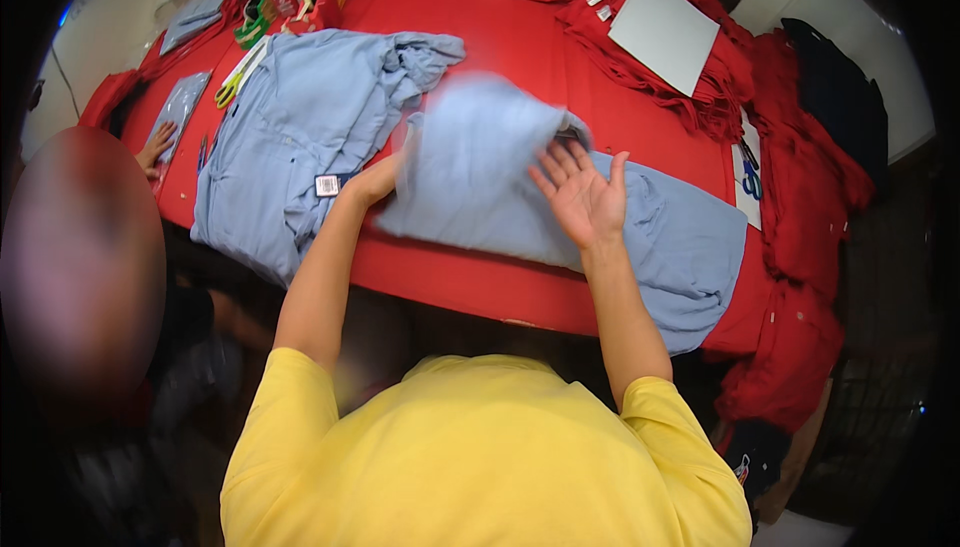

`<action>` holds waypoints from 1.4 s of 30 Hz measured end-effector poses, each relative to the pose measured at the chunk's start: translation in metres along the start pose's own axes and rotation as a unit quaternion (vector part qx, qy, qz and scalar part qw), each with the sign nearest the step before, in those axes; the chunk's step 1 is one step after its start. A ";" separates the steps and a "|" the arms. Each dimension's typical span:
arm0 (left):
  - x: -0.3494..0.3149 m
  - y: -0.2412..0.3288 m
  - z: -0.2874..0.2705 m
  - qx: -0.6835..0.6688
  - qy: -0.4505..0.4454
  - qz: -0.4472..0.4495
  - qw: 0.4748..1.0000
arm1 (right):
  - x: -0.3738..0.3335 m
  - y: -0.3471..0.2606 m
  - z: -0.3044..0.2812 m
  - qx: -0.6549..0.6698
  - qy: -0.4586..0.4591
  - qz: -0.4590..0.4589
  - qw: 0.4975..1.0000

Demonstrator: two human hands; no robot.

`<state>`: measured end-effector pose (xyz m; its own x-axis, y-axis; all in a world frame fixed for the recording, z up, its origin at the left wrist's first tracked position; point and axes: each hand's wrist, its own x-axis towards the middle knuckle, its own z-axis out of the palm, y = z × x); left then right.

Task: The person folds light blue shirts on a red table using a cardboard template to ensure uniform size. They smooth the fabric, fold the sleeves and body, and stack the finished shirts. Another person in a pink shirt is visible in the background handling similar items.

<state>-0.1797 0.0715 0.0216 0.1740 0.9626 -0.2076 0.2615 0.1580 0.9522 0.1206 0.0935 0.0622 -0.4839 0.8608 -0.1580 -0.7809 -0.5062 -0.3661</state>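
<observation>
Head view: a light blue shirt (470, 172) is worked on by two bare hands along the near edge of the red-covered table (450, 282), middle to right. Its left part is raised, bunched over and blurred; its right part is laid flat and is draped over the near edge toward the near right corner. The left hand (374, 181) is placed at the shirt's left side, fingers hidden by the cloth; whether they are clenched on it cannot be told. The right hand (585, 195) is held palm up, fingers spread, nothing grasped, the fingertips by the raised fold; contact cannot be told. More blue clothing (300, 112) is spread toward the table's left edge, partly hung over the near edge, with a tag (327, 186) seen beside the left forearm. Yellow-handled scissors (230, 87) are laid left of it. A plastic packet (184, 107) at the left edge is touched by another person's hand (156, 150). Toward the far right corner, a white board (664, 32) is rested on red garments (720, 97); blue-handled scissors (751, 179) are set at the right edge.
</observation>
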 end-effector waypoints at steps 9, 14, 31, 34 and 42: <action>0.015 -0.002 0.043 0.398 0.219 0.075 0.888 | -0.167 -0.009 -0.087 -0.759 0.189 -0.190 0.593; 0.021 -0.006 0.070 0.457 0.316 0.011 0.831 | -0.229 -0.022 -0.132 -0.861 0.343 -0.244 0.286; 0.055 -0.028 0.085 0.477 0.433 0.041 0.764 | -0.081 -0.280 -0.156 -0.899 0.331 -0.264 0.109; 0.050 -0.031 0.086 0.477 0.446 0.041 0.756 | -0.073 -0.239 -0.153 -0.860 0.355 -0.333 0.155; 0.057 -0.034 0.066 0.398 0.456 0.003 0.796 | -0.107 -0.249 -0.198 -0.898 0.379 -0.106 0.199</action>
<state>-0.1159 0.1069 -0.0376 -0.4897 0.7790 0.3915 0.8447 0.3127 0.4344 0.4446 0.1381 -0.0118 0.2140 0.9578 0.1921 0.9765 -0.2043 -0.0691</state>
